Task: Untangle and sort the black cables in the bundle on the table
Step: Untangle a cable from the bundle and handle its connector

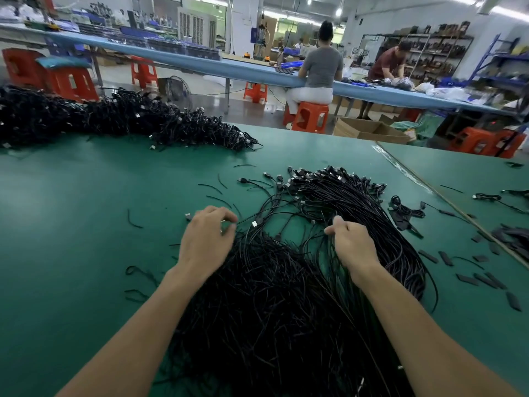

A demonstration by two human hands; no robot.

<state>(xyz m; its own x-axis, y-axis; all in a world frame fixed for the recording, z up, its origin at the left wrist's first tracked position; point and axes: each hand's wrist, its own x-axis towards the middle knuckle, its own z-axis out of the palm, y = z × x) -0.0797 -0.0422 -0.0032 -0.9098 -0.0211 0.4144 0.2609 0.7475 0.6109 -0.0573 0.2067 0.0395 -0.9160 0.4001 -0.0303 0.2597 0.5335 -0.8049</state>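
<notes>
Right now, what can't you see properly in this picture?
Head view:
Left hand: curled fingers hide whether its grip holds a cable.
Right hand: its back hides how many strands of the bundle it grips.
Bundle's near end: cut off by the bottom edge.
Far pile: cut off by the left edge.
Plugs: too small to tell the type.

we note a matt green table mat [86, 196], smooth. the black cables [272, 296] look thin, plastic-sheathed, faintly glossy, with metal plug tips [339, 177]. upper frame: glossy red plastic stools [310, 117], a brown cardboard box [369, 130].
</notes>
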